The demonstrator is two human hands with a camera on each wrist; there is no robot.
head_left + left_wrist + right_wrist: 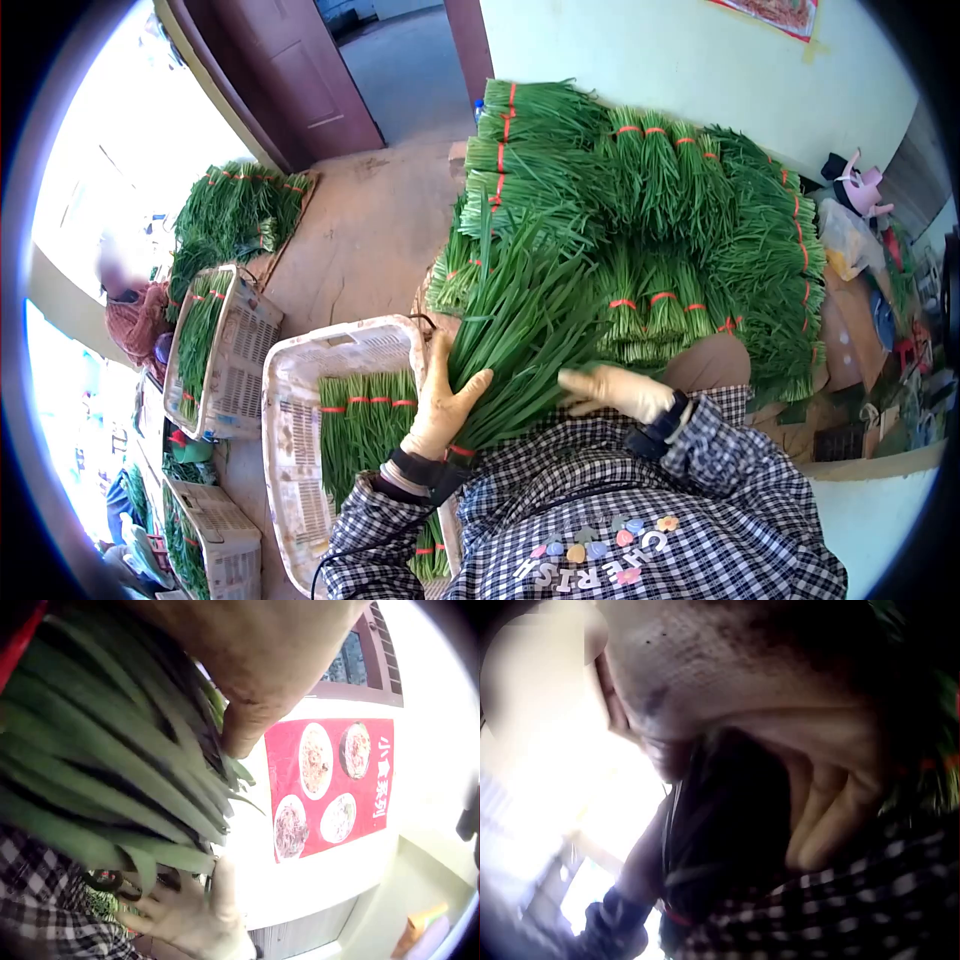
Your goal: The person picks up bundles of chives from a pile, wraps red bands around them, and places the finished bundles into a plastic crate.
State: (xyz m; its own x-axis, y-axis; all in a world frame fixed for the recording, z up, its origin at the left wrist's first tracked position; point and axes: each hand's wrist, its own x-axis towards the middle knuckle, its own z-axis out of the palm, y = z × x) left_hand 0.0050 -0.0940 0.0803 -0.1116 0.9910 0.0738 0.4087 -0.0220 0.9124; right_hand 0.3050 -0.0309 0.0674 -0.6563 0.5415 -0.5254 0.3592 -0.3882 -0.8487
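Note:
A loose-leaved bunch of long green leaves (525, 330) stands against the person's front, a red band (462, 451) near its lower end. The gloved left hand (445, 400) grips it from the left side, thumb across the leaves. Beside the leaf tips on the right, the gloved right hand (622, 391) is held with extended fingers; contact with the leaves cannot be told. In the left wrist view the leaves (105, 750) fill the left side, with the right hand (187, 919) below them, fingers spread. The right wrist view is dark and blurred.
A white basket (290, 400) with banded bunches is at the left hand's side. Large stacks of banded bunches (670, 190) lie ahead and right. Farther left are more baskets (255, 325), a leafy pile (235, 205) and a seated person (138, 315).

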